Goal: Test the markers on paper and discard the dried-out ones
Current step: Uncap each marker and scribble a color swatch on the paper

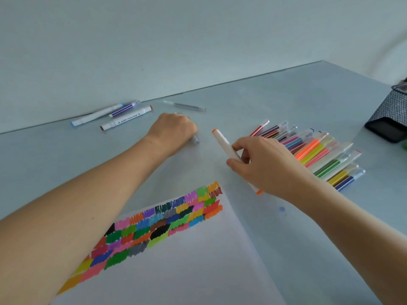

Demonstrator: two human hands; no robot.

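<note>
Fingers (236, 147) of right hand (264, 164): curled round orange-capped marker (224, 143). Fingers of left hand (174, 130): curled round grey pen (195, 139), resting on bench (286, 102), beyond paper (187, 260).

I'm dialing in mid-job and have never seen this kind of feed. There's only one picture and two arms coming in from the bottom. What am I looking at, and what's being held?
There is no machine here: a person works with bare hands, and the single picture comes from a camera worn on their head, looking forward and down. The left hand is closed around a thin marker whose tip pokes out by the fingers. The right hand grips a white orange-capped marker. On the table lie a sheet of paper covered in colour test swatches, a heap of coloured markers at the right, and four separate markers near the wall, possibly set aside. A dark mesh pen holder sits at the far right.
</note>
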